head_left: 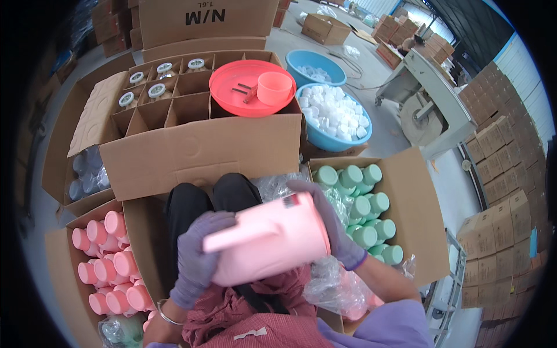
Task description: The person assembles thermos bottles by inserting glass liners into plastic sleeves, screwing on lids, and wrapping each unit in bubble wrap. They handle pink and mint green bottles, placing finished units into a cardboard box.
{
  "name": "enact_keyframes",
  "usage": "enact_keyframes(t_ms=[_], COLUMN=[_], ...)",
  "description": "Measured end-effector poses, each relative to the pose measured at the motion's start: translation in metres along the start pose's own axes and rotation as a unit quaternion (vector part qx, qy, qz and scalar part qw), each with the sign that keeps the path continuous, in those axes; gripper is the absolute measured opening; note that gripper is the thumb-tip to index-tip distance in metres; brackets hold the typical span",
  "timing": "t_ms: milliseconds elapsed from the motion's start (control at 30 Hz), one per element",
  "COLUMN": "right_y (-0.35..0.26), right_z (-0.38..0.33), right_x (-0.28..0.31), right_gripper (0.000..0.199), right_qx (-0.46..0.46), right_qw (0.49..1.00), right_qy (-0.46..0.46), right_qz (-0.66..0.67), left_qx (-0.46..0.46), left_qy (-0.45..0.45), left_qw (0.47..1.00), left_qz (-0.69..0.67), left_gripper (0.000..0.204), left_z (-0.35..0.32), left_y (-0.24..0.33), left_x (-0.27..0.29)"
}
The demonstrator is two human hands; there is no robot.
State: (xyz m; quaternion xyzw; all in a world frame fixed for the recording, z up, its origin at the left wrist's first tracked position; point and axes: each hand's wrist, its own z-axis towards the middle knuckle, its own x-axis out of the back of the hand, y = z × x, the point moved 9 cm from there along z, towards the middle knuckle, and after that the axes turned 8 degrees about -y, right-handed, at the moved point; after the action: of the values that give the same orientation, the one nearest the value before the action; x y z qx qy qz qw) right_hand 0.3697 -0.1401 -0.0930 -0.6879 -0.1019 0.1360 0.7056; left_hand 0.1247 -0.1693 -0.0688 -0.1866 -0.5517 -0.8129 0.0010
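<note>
Above my lap a pink plastic jug [278, 240] with a long handle lies tilted on its side between my two hands. My left hand [200, 249], in a grey-purple glove, is closed round its left end beside the handle. Gloved the same way, my right hand [336, 223] presses against the wide right end, its fingers reaching over the upper edge near a small dark label. The far side of the jug and its inside are hidden.
Pink jugs [104, 269] fill a carton at left; mint-green ones [365, 236] stand in a carton at right. Ahead, a divided carton [203, 153] holds several capped bottles and a red tray [220, 93] with a pink cup [274, 88]. White caps fill a blue basin [319, 139].
</note>
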Motion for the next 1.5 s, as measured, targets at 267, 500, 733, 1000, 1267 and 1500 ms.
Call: enact_keyframes(t_ms=[267, 500, 733, 1000, 1267, 1500], right_y=[-0.048, -0.048, -0.117, -0.107, -0.083, -0.075], right_z=[0.013, 0.017, -0.003, -0.016, 0.001, -0.020], right_x=[-0.014, -0.019, -0.093, -0.126, -0.107, -0.140], right_gripper=[0.047, 0.043, 0.020, 0.037, 0.033, 0.022], right_qx=[0.141, -0.045, 0.211, 0.095, 0.121, 0.179], right_qw=[0.941, 0.980, 0.846, 0.756, 0.786, 0.677], right_qy=[-0.053, -0.062, -0.376, -0.354, -0.287, -0.389], right_qz=[-0.302, -0.184, -0.313, -0.543, -0.533, -0.598], left_qx=[0.293, 0.172, 0.259, 0.385, 0.075, 0.197], left_qy=[-0.034, 0.071, -0.093, -0.170, -0.012, -0.272], left_qw=[0.907, 0.957, 0.872, 0.777, 0.997, 0.939], left_qz=[-0.300, -0.221, -0.405, -0.468, 0.030, -0.071], left_gripper=[0.030, 0.029, 0.033, 0.033, 0.046, 0.069], left_z=[-0.015, -0.034, -0.085, -0.096, -0.045, -0.062], left_y=[-0.062, -0.048, -0.115, -0.117, -0.056, -0.049], left_x=[-0.017, -0.018, -0.085, -0.110, -0.011, -0.006])
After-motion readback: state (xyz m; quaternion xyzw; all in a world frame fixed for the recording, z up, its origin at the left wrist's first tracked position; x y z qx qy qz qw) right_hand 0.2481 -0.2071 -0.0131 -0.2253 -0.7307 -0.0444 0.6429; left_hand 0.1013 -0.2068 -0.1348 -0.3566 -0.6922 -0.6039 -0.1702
